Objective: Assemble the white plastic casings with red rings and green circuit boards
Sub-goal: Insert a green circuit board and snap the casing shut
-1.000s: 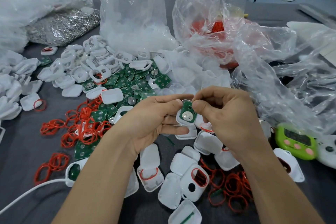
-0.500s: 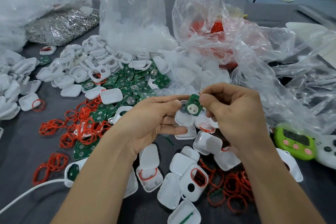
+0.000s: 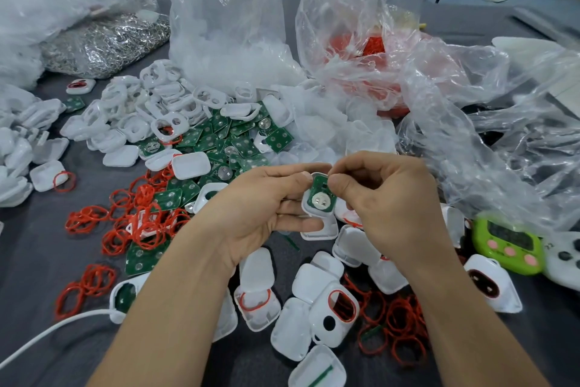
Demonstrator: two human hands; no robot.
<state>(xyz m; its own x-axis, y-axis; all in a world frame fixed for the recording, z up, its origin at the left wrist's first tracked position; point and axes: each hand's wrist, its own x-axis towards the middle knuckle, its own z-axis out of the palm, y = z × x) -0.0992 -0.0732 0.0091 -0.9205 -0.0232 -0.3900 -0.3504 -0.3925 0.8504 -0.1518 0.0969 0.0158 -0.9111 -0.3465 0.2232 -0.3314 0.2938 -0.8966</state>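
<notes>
At the centre of the view, the left hand (image 3: pixel 266 198) curls its fingers and thumb round a small white rounded-square plastic casing (image 3: pixel 305 204), while the right hand (image 3: pixel 386 198) pinches the top edge of a green square circuit board with a round silver contact (image 3: pixel 320 195), which lies in the casing's open face. From the hands, a heap of loose green boards (image 3: pixel 219 141) lies at 11 o'clock, thin red rubber rings (image 3: pixel 141 217) at 9 o'clock, more white casings (image 3: pixel 314 283) at 6 o'clock, and a lime-green timer (image 3: pixel 508 245) at 3 o'clock.
</notes>
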